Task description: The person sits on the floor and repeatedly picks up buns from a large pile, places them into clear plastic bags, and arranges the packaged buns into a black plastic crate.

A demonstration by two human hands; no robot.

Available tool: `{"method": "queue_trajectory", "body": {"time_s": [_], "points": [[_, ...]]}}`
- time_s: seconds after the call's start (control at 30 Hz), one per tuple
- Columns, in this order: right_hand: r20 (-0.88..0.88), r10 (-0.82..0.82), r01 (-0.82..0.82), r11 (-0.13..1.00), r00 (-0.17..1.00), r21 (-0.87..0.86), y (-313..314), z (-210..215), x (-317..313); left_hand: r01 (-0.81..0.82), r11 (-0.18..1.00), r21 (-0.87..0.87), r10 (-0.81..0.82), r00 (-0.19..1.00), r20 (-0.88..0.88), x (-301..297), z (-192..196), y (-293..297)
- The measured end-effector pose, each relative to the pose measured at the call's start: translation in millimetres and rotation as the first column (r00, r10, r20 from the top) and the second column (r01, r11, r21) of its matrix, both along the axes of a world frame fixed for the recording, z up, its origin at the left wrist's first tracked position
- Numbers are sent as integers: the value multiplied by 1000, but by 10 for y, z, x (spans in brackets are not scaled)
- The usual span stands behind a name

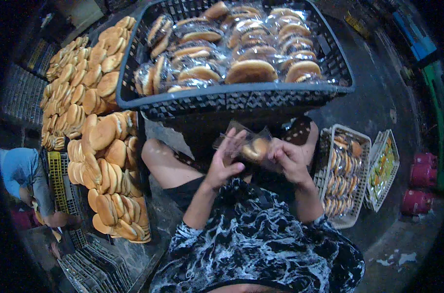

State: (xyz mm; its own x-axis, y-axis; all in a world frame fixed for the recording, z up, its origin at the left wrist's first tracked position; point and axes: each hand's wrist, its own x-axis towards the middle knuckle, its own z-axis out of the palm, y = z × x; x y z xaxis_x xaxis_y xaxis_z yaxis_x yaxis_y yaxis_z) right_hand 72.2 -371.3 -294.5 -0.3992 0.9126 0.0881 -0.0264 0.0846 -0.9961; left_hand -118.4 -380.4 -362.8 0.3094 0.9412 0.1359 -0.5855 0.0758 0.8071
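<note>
In front of my lap, a small round bun (255, 148) sits in a clear plastic bag (239, 128) between my two hands. My left hand (225, 158) lies against the bag's left side with its fingers stretched out and the thumb apart. On the other side, my right hand (289, 158) is closed, its fingers curled and pinching the bag's edge next to the bun. Just beyond my hands stands a large dark crate (232, 89), filled with rows of bagged, filled buns (251, 71).
Stacks of unwrapped buns (105, 134) stand at my left, with dark crates (97, 263) nearer. A person in a blue top (21, 168) bends at far left. To my right are a pale crate (346, 222) of bagged buns, a white tray (397, 158) and pink cylinders (422, 175).
</note>
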Motion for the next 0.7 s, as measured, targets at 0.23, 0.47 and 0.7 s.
{"method": "queue_trajectory", "body": {"time_s": [0.23,0.47,0.7], "points": [[-280,-110,-107,747,954,-656,74,-137,-308,-12,972,233,99,926,-364,-122,202,31],[41,-108,100,982,993,163,144,-90,-354,-217,975,-40,208,963,-170,-38,277,-67],[-68,-107,98,988,992,-121,114,-80,-394,-212,913,-348,158,971,-178,78,399,81]]}}
